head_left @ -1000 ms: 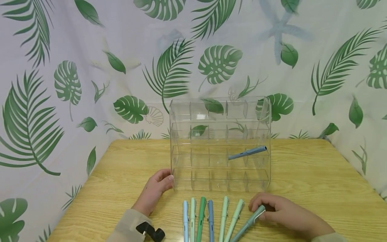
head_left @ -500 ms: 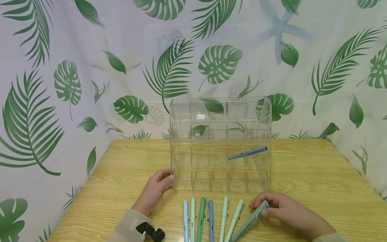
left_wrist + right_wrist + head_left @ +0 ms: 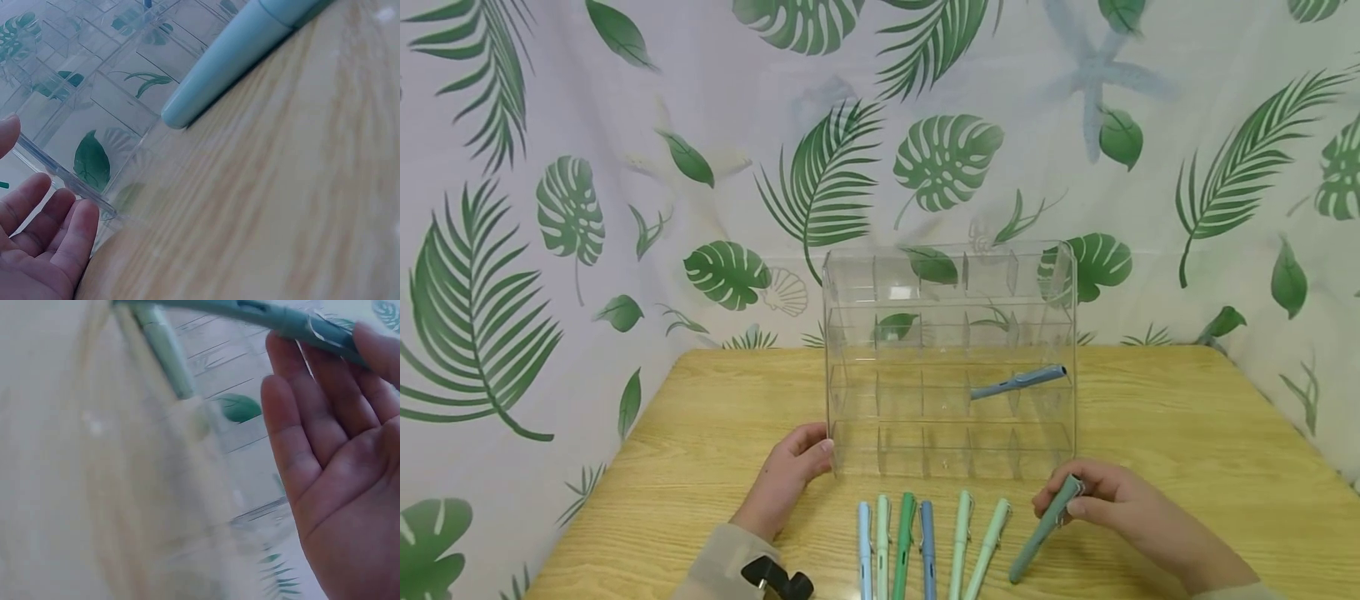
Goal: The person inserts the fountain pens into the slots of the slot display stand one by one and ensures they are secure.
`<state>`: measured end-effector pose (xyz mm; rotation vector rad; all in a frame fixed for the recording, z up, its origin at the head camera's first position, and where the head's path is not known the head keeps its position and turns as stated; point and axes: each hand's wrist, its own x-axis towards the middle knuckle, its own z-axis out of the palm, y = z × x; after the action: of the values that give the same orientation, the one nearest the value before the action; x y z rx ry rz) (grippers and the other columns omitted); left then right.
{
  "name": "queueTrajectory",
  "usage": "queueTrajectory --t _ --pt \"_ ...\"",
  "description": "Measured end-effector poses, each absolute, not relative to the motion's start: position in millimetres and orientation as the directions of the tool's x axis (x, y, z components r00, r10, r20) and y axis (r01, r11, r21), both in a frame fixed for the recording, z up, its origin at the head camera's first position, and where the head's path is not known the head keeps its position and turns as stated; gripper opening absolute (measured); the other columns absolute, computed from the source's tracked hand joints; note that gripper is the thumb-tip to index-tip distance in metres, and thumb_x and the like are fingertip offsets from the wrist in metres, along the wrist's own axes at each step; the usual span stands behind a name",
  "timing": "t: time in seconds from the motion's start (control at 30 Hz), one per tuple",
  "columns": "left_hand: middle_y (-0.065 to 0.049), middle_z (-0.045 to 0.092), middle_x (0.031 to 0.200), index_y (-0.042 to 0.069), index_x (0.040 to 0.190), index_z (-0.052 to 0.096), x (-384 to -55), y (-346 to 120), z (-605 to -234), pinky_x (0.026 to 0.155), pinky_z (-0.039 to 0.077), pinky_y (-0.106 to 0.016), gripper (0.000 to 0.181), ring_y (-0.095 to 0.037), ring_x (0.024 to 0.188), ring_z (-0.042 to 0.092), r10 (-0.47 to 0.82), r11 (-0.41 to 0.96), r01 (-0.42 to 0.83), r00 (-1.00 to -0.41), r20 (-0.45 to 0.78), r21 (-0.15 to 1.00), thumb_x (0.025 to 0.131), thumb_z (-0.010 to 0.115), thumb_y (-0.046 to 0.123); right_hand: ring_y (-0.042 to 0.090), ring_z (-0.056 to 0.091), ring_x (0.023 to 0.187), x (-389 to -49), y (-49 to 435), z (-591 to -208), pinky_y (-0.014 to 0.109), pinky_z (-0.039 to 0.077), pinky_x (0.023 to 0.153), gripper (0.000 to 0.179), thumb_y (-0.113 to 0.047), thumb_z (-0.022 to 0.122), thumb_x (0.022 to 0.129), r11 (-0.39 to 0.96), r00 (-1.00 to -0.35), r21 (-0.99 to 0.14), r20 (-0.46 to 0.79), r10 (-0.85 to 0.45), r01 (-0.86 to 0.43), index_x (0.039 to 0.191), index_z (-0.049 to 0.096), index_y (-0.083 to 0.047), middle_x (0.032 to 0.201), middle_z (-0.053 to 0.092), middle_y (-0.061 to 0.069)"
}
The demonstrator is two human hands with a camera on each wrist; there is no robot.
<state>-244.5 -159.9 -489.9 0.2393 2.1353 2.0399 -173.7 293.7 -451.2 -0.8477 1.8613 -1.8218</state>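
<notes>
A clear tiered display rack [image 3: 946,462] with divided compartments stands upright on the table. My left hand [image 3: 788,477] holds its lower left edge, thumb in front and fingers around the side; in the left wrist view the panel edge passes between thumb and fingers. My right hand [image 3: 1126,510] pinches a dark teal pen [image 3: 1045,532] near its clip end, tilted, by the rack's lower right corner. On the right side of the rack a blue-grey pen [image 3: 1018,381] lies slanted across a middle tier. In the right wrist view the teal pen [image 3: 275,320] lies between thumb and fingertips.
A row of pens lies in front of the rack: light blue [image 3: 865,546], dark green [image 3: 904,543], blue [image 3: 928,546] and several pale green pens [image 3: 960,542]. A black clamp-like mount [image 3: 777,577] sits on the left sleeve. A leaf-print curtain [image 3: 625,125] hangs behind the wooden table [image 3: 745,392].
My right hand has lifted the teal pen and drawn it up and right, away from the row, its lower end swinging clear of the pale green pens. The left hand keeps its place at the rack.
</notes>
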Motion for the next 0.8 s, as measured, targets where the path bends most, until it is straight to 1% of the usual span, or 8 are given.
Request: queueTrajectory --t 0.17,0.3,0.43,0.6,0.8 --pt "-0.018 0.053 0.142 -0.001 0.143 0.051 -245 -159 -491 0.105 0.049 -0.044 0.059 -0.032 0.127 0.055 0.238 0.056 -0.015 -0.971 -0.028 0.998 0.101 0.064 0.038 0.026 0.067 0.113 -169 295 -435 0.040 0.058 0.090 0.026 0.006 0.039 0.107 0.009 -0.791 -0.966 0.208 -0.576 -0.260 0.128 0.055 0.006 0.124 0.068 0.014" --pt "-0.018 0.054 0.142 -0.001 0.143 0.051 -246 -158 -490 0.104 0.050 -0.043 0.059 -0.032 0.127 0.055 0.239 0.054 -0.017 -0.971 -0.029 0.998 0.101 0.064 0.038 0.023 0.067 0.112 -168 291 -419 0.037 0.059 0.087 0.026 0.005 0.040 0.107 0.067 -0.828 -0.937 0.269 -0.491 -0.344 0.129 0.054 0.006 0.124 0.069 0.015" --pt "-0.019 0.053 0.142 -0.001 0.143 0.051 -246 -158 -490 0.104 0.050 -0.043 0.059 -0.032 0.127 0.055 0.246 0.050 0.002 -0.969 -0.011 0.999 0.101 0.064 0.038 0.022 0.068 0.109 -168 284 -403 0.034 0.059 0.085 0.025 0.005 0.041 0.107 0.100 -0.842 -0.907 0.333 -0.423 -0.409 0.128 0.054 0.008 0.121 0.070 0.014" --pt "-0.018 0.054 0.141 0.001 0.142 0.053 -244 -159 -490 0.103 0.050 -0.042 0.055 -0.032 0.127 0.055 0.228 0.051 0.000 -0.974 -0.012 0.999 0.101 0.064 0.036 0.020 0.068 0.111 -172 274 -387 0.031 0.059 0.085 0.023 0.002 0.042 0.108 0.096 -0.859 -0.893 0.386 -0.335 -0.439 0.128 0.052 0.008 0.121 0.070 0.011" --pt "-0.019 0.053 0.143 0.001 0.143 0.051 -244 -159 -490 0.103 0.050 -0.041 0.057 -0.033 0.129 0.053 0.230 0.046 -0.009 -0.973 -0.019 0.999 0.101 0.064 0.037 0.018 0.068 0.107 -180 269 -366 0.031 0.059 0.087 0.023 -0.004 0.045 0.108 0.060 -0.868 -0.884 0.439 -0.233 -0.464 0.128 0.049 0.007 0.123 0.070 0.009"
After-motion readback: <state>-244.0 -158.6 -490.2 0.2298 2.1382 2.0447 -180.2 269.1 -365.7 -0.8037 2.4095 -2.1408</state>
